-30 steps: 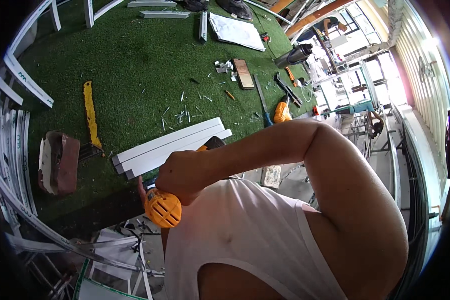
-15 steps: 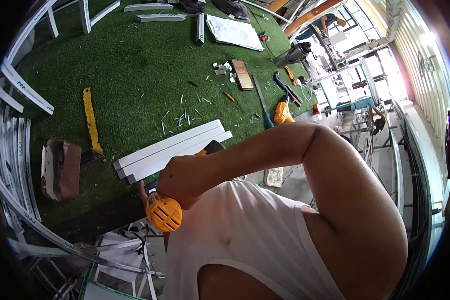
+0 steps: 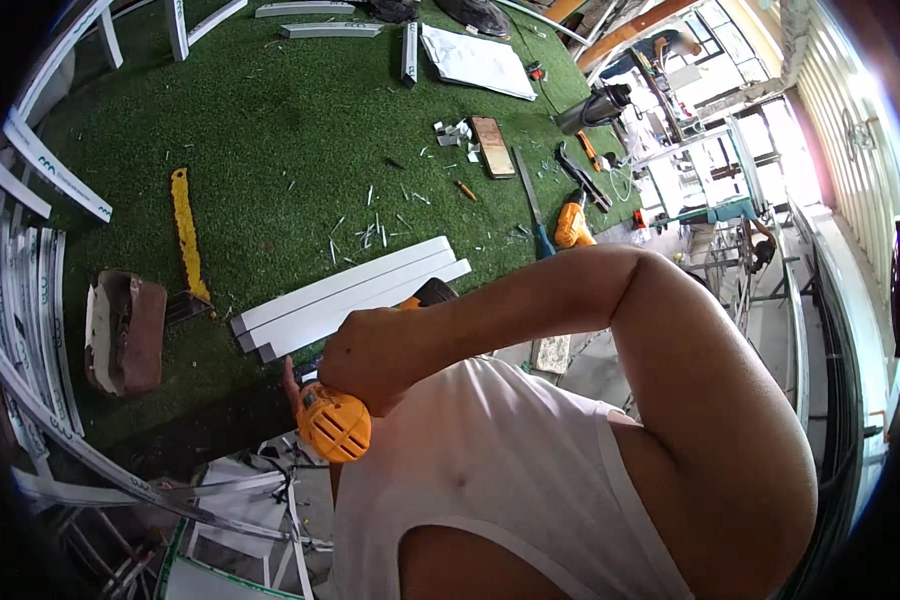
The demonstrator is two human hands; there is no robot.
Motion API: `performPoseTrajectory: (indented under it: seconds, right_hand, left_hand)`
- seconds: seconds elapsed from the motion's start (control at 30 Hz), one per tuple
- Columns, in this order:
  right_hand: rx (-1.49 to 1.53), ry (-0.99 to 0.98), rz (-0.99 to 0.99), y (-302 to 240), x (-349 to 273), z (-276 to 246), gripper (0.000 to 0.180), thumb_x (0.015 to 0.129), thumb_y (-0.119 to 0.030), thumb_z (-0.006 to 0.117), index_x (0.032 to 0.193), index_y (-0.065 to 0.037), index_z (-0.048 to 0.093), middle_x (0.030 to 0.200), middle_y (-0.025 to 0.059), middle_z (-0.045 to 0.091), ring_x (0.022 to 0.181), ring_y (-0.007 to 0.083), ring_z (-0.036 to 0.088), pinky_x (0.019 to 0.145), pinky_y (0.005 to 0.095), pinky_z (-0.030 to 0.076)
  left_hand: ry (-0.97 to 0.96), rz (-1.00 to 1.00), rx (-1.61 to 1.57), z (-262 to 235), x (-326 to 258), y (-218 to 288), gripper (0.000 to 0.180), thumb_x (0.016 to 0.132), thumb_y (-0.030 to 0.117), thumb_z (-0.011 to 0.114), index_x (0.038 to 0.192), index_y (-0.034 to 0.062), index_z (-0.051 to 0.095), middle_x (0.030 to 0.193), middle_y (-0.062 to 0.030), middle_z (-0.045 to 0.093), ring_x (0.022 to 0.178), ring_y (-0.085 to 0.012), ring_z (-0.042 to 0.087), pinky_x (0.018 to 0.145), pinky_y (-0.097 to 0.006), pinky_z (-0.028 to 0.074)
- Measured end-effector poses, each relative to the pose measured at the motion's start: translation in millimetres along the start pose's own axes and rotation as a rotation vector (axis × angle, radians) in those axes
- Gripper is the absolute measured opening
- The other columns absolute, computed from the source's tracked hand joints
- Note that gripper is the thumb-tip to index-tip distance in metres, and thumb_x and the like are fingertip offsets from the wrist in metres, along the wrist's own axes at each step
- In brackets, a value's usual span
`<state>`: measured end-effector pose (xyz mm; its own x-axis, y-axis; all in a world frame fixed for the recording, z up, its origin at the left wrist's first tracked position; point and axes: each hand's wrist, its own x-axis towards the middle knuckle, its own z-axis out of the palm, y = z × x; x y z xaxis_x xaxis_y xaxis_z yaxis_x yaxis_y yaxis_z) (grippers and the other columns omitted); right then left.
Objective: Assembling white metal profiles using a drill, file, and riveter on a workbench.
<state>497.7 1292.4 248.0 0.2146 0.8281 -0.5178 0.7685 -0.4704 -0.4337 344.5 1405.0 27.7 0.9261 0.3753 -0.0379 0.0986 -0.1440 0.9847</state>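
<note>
My right hand (image 3: 362,350) is closed round an orange cordless drill (image 3: 334,424). The drill's vented rear end faces me, and its black battery shows past my wrist. Just in front of the drill, three white profile strips (image 3: 345,300) lie side by side on the green turf-covered table, their grey ends toward the left. Of my left hand (image 3: 290,380) only a finger's edge shows, beside the drill and close to the strips' grey ends. The rest of that hand is hidden behind the drill and my right hand, as is the drill's tip.
A yellow square (image 3: 186,235) and a worn brown box (image 3: 130,335) lie at left. Small metal pieces, a pencil (image 3: 466,190), a phone (image 3: 492,147), a file (image 3: 530,205), another orange drill (image 3: 572,222) and a bottle (image 3: 595,110) are farther right. Long profiles stand along the left edge.
The whole view has shifted slightly to the right. My hands, the drill and the strips keep nearly the same places relative to one another.
</note>
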Motion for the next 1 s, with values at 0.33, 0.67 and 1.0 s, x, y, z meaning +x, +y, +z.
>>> performPoseTrajectory:
  seconds: [0.33, 0.67, 1.0]
  right_hand:
    - [0.0, -0.099, 0.014, 7, -5, 3, 0.037, 0.074, -0.022, 0.065, 0.106, -0.007, 0.055, 0.08, 0.0107, 0.064, 0.07, 0.028, 0.063, 0.067, 0.0361, 0.049]
    - [0.009, -0.111, -0.062, 6, 3, -1, 0.031, 0.081, -0.022, 0.062, 0.105, -0.006, 0.052, 0.086, 0.0073, 0.063, 0.07, 0.0249, 0.063, 0.061, 0.0338, 0.05]
    - [0.007, -0.116, -0.04, 5, 4, 5, 0.045, 0.075, -0.021, 0.067, 0.117, -0.007, 0.056, 0.077, 0.0075, 0.063, 0.058, 0.0235, 0.059, 0.058, 0.0332, 0.047]
  left_hand:
    - [0.126, -0.143, 0.099, 18, 9, 13, 0.065, 0.072, -0.004, 0.06, 0.134, 0.0107, 0.047, 0.106, -0.0142, 0.064, 0.079, -0.0264, 0.06, 0.072, -0.035, 0.048]
    - [0.131, -0.237, 0.049, 20, 4, 10, 0.065, 0.073, -0.011, 0.052, 0.133, 0.0128, 0.047, 0.11, -0.0146, 0.064, 0.079, -0.0312, 0.062, 0.07, -0.037, 0.048]
    - [0.164, -0.149, 0.05, 19, 6, 9, 0.064, 0.073, -0.008, 0.055, 0.132, 0.0143, 0.047, 0.113, -0.0134, 0.064, 0.08, -0.0311, 0.064, 0.069, -0.037, 0.049]
